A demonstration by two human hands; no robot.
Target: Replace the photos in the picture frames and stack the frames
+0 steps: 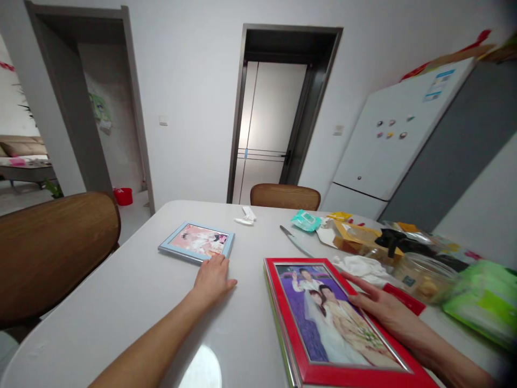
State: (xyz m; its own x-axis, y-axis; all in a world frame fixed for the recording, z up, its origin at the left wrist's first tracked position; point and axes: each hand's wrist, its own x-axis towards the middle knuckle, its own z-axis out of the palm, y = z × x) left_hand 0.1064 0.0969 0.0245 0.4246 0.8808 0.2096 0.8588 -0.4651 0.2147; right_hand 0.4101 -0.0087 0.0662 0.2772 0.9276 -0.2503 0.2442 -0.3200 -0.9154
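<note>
A light blue picture frame [193, 258] lies flat on the left half of the white table. My left hand [214, 277] reaches to its near right corner, fingertips on the edge and thumb spread to the side. Nearer to me, right of centre, a red picture frame [278, 312] with a wedding photo tops a stack; a green edge shows beneath it. My right hand [375, 304] lies along the stack's right side, fingers stretched out and thumb over the red border. Neither hand is wrapped round a frame.
A knife [294, 241] lies behind the red frame. To the right are a teal wipes packet [306, 220], white tissue [361, 268], a clear plastic tub [424, 277] and a green package [484, 302]. Small white items [246, 216] lie near the far edge. Wooden chairs [60, 253] stand around.
</note>
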